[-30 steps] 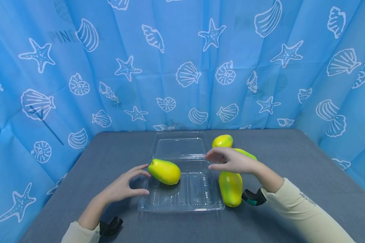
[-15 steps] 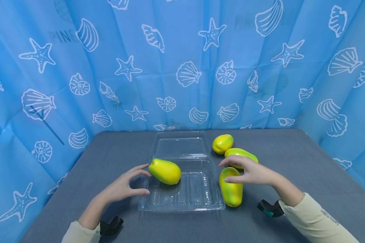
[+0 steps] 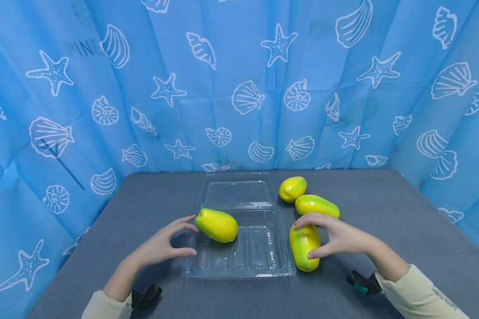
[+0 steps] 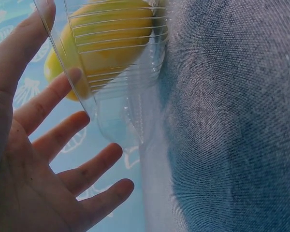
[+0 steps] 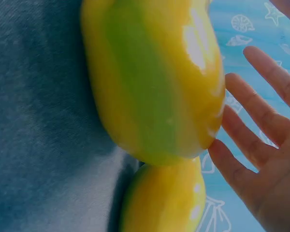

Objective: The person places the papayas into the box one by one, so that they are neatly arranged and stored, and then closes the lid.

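Observation:
In the head view a yellow-green papaya lies in the left part of a clear plastic clamshell box. My left hand is at the box's left edge, fingers spread, holding nothing; its fingertips reach the rim in the left wrist view, with the papaya showing through the plastic. My right hand is over a second papaya right of the box, thumb on the near side and fingers on the far side. In the right wrist view the fingers lie nearly straight beside this papaya; firm contact is unclear.
Two more papayas, one lying sideways and one farther back, lie behind the right hand. The box's lid is folded back, flat on the grey tabletop. A blue shell-patterned curtain hangs behind.
My right hand has moved from above the box's right edge, rightward and toward me, down over the nearest papaya. My left hand and the papaya in the box stay in place.

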`<state>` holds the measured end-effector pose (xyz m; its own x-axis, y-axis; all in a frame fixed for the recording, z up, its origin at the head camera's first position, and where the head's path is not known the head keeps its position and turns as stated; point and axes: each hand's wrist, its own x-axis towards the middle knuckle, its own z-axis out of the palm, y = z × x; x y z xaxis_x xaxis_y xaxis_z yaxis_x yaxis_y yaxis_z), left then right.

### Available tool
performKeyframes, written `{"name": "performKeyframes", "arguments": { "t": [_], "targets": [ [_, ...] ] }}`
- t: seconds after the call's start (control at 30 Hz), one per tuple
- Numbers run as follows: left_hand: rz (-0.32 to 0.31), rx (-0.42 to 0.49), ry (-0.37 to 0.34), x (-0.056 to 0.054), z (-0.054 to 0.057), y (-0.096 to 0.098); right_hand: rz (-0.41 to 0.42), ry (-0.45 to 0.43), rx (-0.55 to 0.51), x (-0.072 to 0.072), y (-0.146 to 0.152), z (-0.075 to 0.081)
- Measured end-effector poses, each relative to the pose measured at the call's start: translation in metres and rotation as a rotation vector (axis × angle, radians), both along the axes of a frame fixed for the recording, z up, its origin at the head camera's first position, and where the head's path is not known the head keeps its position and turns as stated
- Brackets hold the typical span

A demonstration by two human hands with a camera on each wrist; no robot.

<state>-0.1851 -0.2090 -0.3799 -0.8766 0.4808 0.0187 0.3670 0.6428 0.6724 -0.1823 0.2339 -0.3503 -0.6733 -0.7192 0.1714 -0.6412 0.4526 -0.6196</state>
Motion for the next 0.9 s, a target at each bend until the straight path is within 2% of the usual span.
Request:
{"name": "performKeyframes", "arguments": {
  "t": [0.4, 0.9],
  "targets": [
    [-0.001, 0.006, 0.005, 0.000, -0.002, 0.000, -0.059, -0.017, 0.082, 0.003, 0.008, -0.007],
    [-0.011, 0.017, 0.002, -0.001, -0.003, -0.001, -0.141, 0.161, 0.183, -0.002, 0.004, -0.017]
  ]
}}
